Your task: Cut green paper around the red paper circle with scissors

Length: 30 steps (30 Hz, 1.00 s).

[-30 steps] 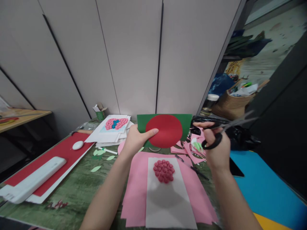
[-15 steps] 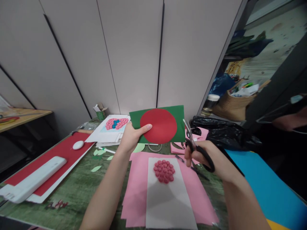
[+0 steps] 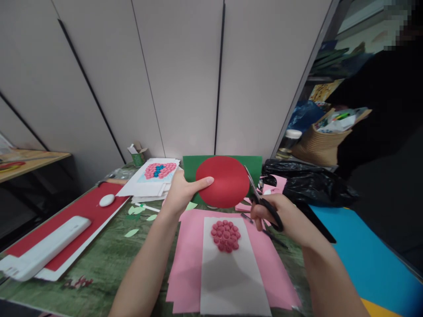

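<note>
Left hand pinches the red circle over green sheet, at its three o'clock; from circle, I see right hand at four, curled round scissors partly covering its edge, and white sheet at six

The red disc and green sheet look like smooth, matt paper. The scissors have shiny metal blades and black plastic handles. The pink sheets and white sheet are matt paper too, as the blue sheet seems to be. The black bag is glossy, crinkled plastic; the basket has a rough, ridged weave. The oval and bar, 2 white pieces, look like smooth plastic. The panels are smooth and matt; the desk is pale wood.
</note>
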Available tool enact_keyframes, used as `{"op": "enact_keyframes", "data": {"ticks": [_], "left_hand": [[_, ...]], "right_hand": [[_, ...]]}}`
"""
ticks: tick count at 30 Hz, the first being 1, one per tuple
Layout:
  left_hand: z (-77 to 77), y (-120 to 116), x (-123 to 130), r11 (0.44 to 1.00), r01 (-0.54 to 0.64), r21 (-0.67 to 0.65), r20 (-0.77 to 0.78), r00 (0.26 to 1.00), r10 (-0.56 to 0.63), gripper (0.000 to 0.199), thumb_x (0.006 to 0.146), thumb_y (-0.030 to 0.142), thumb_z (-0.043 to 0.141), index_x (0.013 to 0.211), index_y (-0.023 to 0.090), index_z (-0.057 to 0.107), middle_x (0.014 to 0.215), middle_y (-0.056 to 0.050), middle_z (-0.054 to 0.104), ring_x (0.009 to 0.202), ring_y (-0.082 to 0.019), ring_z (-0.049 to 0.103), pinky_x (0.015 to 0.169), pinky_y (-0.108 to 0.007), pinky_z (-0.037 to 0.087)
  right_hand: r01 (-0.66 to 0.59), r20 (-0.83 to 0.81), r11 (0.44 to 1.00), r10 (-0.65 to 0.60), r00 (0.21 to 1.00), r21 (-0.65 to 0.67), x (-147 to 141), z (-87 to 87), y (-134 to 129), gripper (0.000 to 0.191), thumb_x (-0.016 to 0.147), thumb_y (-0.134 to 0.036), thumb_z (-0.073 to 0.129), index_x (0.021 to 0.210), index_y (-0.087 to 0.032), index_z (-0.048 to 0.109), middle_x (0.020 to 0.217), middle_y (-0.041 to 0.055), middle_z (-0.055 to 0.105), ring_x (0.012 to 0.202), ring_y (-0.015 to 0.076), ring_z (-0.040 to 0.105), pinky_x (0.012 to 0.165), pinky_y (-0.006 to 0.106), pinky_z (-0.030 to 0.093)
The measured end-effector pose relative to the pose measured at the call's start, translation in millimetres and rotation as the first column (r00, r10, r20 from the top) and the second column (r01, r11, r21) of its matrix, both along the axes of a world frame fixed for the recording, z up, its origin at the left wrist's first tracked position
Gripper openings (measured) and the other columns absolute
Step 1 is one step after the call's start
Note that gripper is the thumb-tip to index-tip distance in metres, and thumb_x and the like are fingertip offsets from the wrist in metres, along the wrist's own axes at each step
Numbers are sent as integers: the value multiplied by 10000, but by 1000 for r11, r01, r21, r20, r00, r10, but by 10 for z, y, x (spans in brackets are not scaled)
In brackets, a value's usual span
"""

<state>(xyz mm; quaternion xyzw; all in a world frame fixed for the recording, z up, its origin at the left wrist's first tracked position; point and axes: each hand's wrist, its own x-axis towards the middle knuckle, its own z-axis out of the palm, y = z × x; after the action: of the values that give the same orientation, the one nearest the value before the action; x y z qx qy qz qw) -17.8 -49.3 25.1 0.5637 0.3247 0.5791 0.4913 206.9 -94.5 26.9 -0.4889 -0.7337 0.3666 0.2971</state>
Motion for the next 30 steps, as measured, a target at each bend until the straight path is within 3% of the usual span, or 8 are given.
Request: {"op": "enact_keyframes", "data": {"ticks": [14,22,30], "left_hand": [[31,-42,-6,999,-47,-12,-34,998,47,350,593,278,729,905,131,667,887,-98,700,832,-281,644,710,-381,531],[27,-52,-13,999,-52,4,-30,998,52,346,620,272,715,932,134,657,886,-88,696,833,-262,640,697,-348,530],[40,-62,-20,998,-62,19,-54,997,63,344,626,273,713,939,142,655,882,-78,697,843,-258,636,697,-338,526]], "right_hand": [[40,12,999,-40,999,-5,-13,36,-9,355,777,-366,539,494,-155,573,546,28,600,557,153,541,547,251,384],[33,-4,999,-33,999,-32,-18,36,-8,349,767,-377,558,490,-164,567,529,32,594,665,197,593,572,255,389],[49,45,999,-48,998,-17,-14,37,1,353,767,-382,553,497,-155,575,534,25,596,548,148,534,564,248,393]]}}
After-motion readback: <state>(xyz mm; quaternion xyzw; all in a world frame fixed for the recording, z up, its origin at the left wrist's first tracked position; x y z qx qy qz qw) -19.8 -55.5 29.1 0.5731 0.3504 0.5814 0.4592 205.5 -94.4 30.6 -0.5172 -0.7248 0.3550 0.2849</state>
